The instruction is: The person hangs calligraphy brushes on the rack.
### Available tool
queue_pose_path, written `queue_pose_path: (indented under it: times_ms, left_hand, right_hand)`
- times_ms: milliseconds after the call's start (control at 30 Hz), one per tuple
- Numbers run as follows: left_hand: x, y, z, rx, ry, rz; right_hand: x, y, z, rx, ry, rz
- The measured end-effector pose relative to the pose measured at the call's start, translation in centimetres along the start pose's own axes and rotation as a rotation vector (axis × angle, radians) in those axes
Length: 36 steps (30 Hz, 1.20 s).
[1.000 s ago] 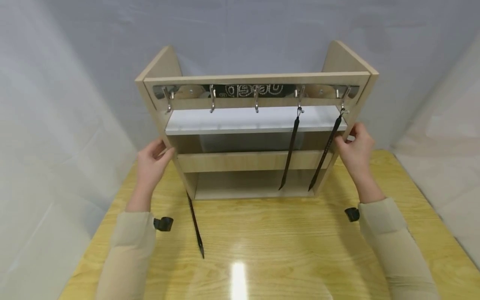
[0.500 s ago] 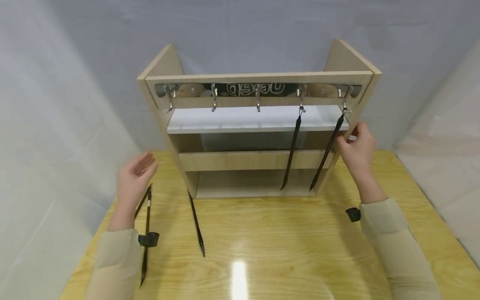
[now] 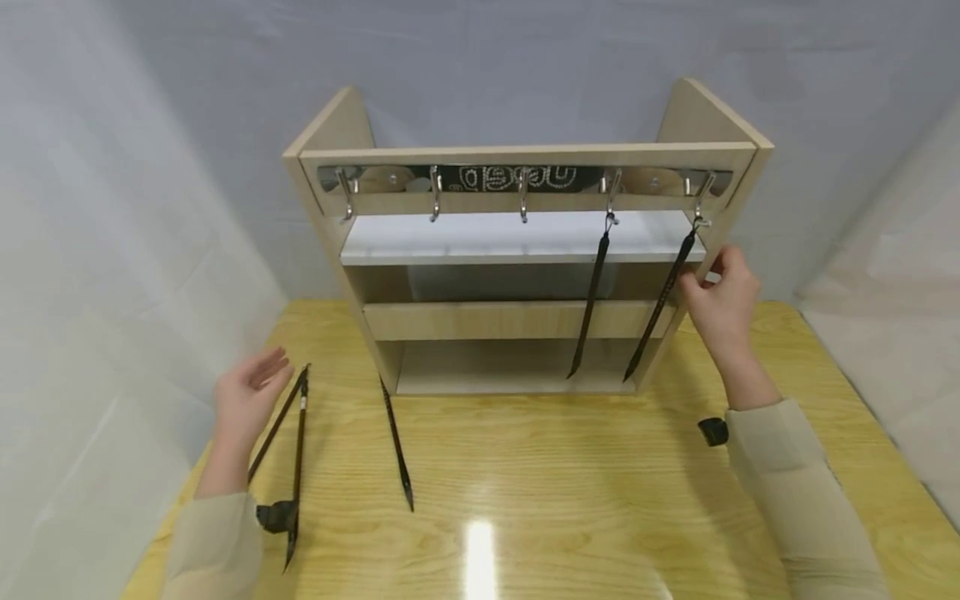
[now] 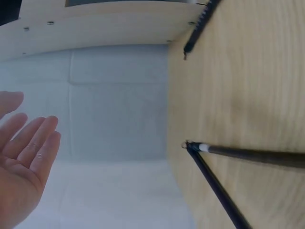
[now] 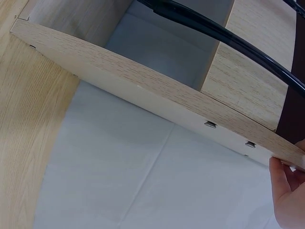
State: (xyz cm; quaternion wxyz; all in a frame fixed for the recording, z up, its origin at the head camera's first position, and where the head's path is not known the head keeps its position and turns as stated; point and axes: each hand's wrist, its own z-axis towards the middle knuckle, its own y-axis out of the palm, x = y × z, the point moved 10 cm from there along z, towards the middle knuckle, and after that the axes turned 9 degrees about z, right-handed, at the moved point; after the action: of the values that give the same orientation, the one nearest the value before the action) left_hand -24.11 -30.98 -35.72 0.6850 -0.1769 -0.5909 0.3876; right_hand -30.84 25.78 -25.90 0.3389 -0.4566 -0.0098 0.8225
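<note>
Plainly, the person's right hand [image 3: 723,302] had hold of the wooden shelf [image 3: 480,322] at three o'clock in the head view, thumb and fingers pinching the edge of its side panel, while the left hand [image 3: 246,400], between eight and nine o'clock, held nothing, its fingers loosely bent and parted from the thumb. The shelf stood upright on the table [image 3: 525,467], stretching from the centre toward twelve o'clock. Along its upper front, at twelve, ran a metal rail [image 3: 495,180] with five hooks [image 3: 523,196]; the two toward two o'clock bore, by their loops, an inner brush [image 3: 590,300] and an outer brush [image 3: 662,304], both hanging tip down on the three-o'clock side, the outer one near the right thumb. On the tabletop at eight o'clock, a white-banded brush [image 3: 298,454] and a thinner-looking brush [image 3: 277,427] met at their loop ends near the left hand. At seven o'clock lay a lone brush [image 3: 396,442], its upper end by the shelf's foot; whether it touched the wood could not be told. A pale backdrop [image 3: 480,50] rose behind at twelve o'clock, and sleeves [image 3: 795,483] covered the forearms at four and eight.
</note>
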Motion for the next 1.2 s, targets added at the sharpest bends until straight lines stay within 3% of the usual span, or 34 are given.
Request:
queue_pose_path:
  times_ms: [267, 333, 433, 567, 633, 700, 833, 900, 1067, 1133, 1200]
  left_hand:
    - [-2.6, -0.2, -1.4, 0.0, -0.057, 0.029]
    - [-4.0, 0.0, -1.6, -0.006, -0.075, 0.016]
    - [-8.5, 0.9, -1.1, 0.013, -0.091, -0.004]
    - [-16.0, 2.5, 0.0, 0.064, -0.091, 0.091]
    - [-18.3, 3.0, 0.1, 0.073, -0.092, 0.147]
    - [-19.4, 3.2, -0.1, 0.064, -0.099, 0.163]
    - [-19.5, 3.1, -0.7, 0.055, -0.109, 0.199]
    - [-17.8, 2.6, -1.2, 0.023, -0.123, 0.196]
    - [-11.5, 1.3, -3.2, -0.076, -0.161, 0.186]
    - [-10.6, 1.2, -3.5, -0.085, -0.167, 0.206]
    - [-10.7, 1.3, -3.7, -0.085, -0.168, 0.227]
  right_hand:
    - [-0.1, 0.0, -0.1, -0.012, 0.011, 0.003]
    - [-0.1, 0.0, -0.1, -0.017, 0.014, -0.002]
    - [-0.2, 0.1, -0.1, -0.024, 0.013, -0.002]
    - [-0.1, 0.0, -0.1, -0.024, 0.016, 0.005]
    - [0.0, 0.1, -0.1, -0.023, 0.019, 0.009]
    - [0.0, 0.1, -0.1, -0.024, 0.021, 0.012]
    - [0.0, 0.1, -0.2, -0.029, 0.024, 0.016]
    - [0.1, 0.1, -0.2, -0.029, 0.026, 0.014]
    - [0.1, 0.1, -0.1, -0.022, 0.022, 0.018]
    - [0.1, 0.1, -0.1, -0.021, 0.022, 0.019]
    - [0.2, 0.1, -0.1, -0.022, 0.026, 0.015]
